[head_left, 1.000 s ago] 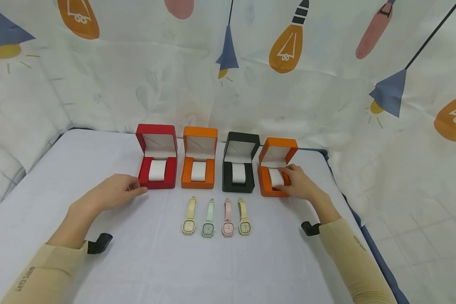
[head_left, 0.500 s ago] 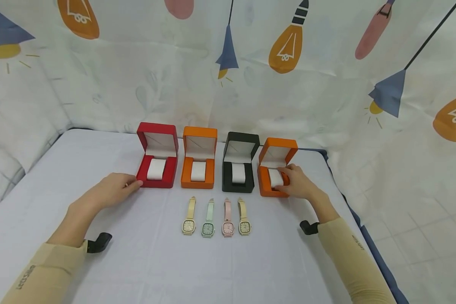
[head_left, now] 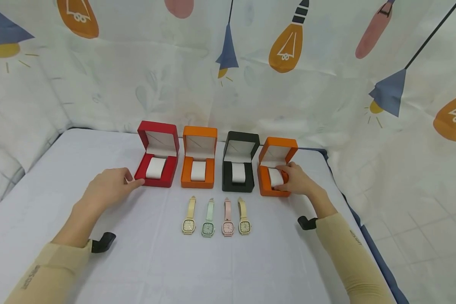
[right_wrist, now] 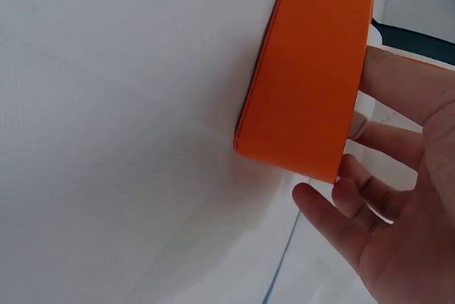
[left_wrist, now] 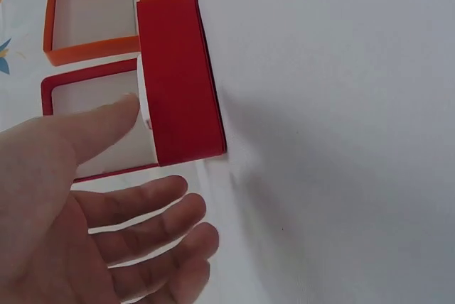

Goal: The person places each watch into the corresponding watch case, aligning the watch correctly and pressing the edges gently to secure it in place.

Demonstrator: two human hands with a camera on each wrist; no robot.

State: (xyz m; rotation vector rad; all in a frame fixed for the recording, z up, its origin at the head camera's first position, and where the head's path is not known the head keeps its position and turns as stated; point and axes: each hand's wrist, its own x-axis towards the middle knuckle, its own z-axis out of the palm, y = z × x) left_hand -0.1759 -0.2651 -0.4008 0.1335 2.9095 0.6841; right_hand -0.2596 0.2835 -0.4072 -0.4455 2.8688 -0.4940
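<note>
In the head view, my left hand [head_left: 108, 188] is at the front left corner of an open red watch box [head_left: 161, 177]. The left wrist view shows its thumb [left_wrist: 106, 126] reaching over the red box's rim, with the other fingers spread loosely beside the box. My right hand [head_left: 296, 179] holds the right side of the right-hand orange watch box [head_left: 265, 183], thumb and forefinger reaching past its rim by the white cushion [head_left: 276, 177]. In the right wrist view, the other fingers [right_wrist: 323, 215] curl near the box's lower corner.
Between them stand another orange watch box [head_left: 197, 184] and a dark green one [head_left: 238, 187], lids raised. Several watches lie in a row in front: a yellow watch [head_left: 188, 226], a green watch [head_left: 208, 229], a pink watch [head_left: 228, 228] and a second yellow watch [head_left: 245, 227]. A printed curtain [head_left: 167, 84] hangs behind.
The red box has turned slightly, its front shifting left and back. My left hand has loosened beside it, its fingers lifting. My right hand stays at the orange box, nearly still.
</note>
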